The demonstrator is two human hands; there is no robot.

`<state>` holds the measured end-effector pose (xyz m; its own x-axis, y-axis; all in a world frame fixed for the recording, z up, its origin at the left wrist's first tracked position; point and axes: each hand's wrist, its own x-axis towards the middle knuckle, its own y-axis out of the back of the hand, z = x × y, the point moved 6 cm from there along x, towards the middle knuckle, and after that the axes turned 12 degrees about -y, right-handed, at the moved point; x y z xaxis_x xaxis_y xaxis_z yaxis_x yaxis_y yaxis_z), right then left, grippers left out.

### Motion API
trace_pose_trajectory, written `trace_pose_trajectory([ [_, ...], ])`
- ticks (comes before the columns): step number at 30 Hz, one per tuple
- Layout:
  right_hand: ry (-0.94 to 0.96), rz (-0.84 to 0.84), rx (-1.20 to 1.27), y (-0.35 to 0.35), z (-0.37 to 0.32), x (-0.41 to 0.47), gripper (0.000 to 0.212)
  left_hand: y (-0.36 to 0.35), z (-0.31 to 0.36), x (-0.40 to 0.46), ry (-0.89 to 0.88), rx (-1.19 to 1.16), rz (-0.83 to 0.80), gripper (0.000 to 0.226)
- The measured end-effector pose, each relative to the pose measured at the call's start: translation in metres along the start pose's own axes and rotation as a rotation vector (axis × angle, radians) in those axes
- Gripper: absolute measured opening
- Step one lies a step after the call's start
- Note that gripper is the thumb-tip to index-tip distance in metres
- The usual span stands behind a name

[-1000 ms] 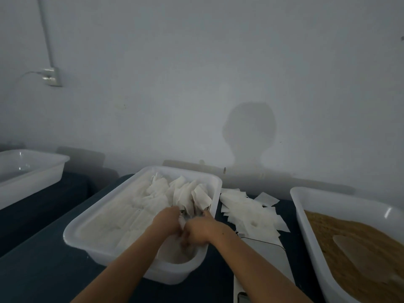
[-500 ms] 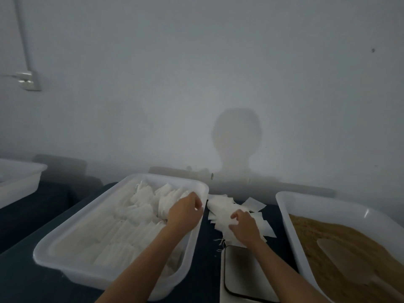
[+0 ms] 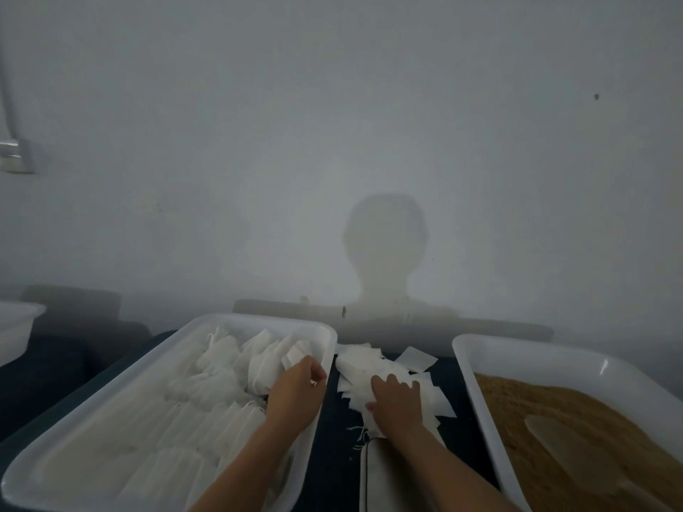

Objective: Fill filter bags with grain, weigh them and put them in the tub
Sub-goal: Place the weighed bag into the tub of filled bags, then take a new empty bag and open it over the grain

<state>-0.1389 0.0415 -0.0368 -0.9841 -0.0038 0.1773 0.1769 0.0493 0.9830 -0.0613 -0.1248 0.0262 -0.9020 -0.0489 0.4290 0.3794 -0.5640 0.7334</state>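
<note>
Filter bags (image 3: 221, 367) stand packed in the white tub (image 3: 155, 367), leaning away; the left hand (image 3: 295, 393) curls on them. Right of the tub, the right hand (image 3: 397, 402) presses flat on loose empty bags (image 3: 364, 367).

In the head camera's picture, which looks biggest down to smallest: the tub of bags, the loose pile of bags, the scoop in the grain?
1. Tub of bags
2. Loose pile of bags
3. Scoop, though partly cut off, so pile versus scoop is unsure.

A plain pale wall (image 3: 332, 123) rises behind the dark surface (image 3: 55, 382) in dim light, bearing a head-and-shoulders shadow (image 3: 386, 245) and what may be a socket (image 3: 16, 157) at far left.
</note>
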Motion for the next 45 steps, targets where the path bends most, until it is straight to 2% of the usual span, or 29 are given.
trace_pose_trajectory([
  [5,-0.003,0.097,0.048,0.017,0.0,-0.007,0.035,0.001,0.0,-0.003,0.012,-0.032,0.015,0.009],
  [11,-0.085,0.345,0.428,0.106,0.042,-0.021,0.018,0.007,0.022,0.0,-0.044,-0.126,0.084,0.012],
  [13,-0.09,0.322,0.62,0.131,0.067,-0.026,0.02,0.005,0.045,0.004,-0.1,-0.204,0.091,0.015],
  [17,-0.035,0.219,0.923,0.167,0.127,-0.043,0.023,-0.019,0.104,0.012,-0.155,-0.449,0.029,0.003],
  [21,0.008,0.108,1.067,0.171,0.189,-0.065,0.033,-0.061,0.171,0.013,-0.138,-0.779,-0.127,0.024],
  [23,-0.021,0.038,1.077,0.156,0.218,-0.074,0.033,-0.082,0.202,0.009,-0.165,-0.877,-0.2,0.025],
  [25,-0.094,-0.044,0.986,0.133,0.245,-0.08,0.023,-0.101,0.227,0.002,-0.183,-0.935,-0.25,0.02],
  [28,-0.175,-0.12,0.926,0.114,0.272,-0.091,0.017,-0.126,0.253,-0.008,-0.228,-0.882,-0.296,0.006],
  [31,-0.251,-0.194,1.03,0.105,0.28,-0.103,0.024,-0.148,0.264,-0.014,-0.272,-0.787,-0.283,0.019],
  [36,-0.357,-0.264,1.101,0.096,0.286,-0.116,0.02,-0.175,0.261,-0.016,-0.163,-0.751,-0.261,0.018],
  [41,-0.32,-0.243,1.032,0.097,0.284,-0.119,0.026,-0.184,0.249,-0.01,-0.104,-0.677,-0.211,0.02],
  [43,-0.358,-0.248,1.041,0.094,0.286,-0.12,0.023,-0.183,0.248,-0.011,-0.157,-0.618,-0.181,0.016],
  [45,-0.424,-0.22,1.028,0.093,0.291,-0.12,0.02,-0.176,0.256,-0.015,-0.317,-0.507,-0.126,0.017],
])
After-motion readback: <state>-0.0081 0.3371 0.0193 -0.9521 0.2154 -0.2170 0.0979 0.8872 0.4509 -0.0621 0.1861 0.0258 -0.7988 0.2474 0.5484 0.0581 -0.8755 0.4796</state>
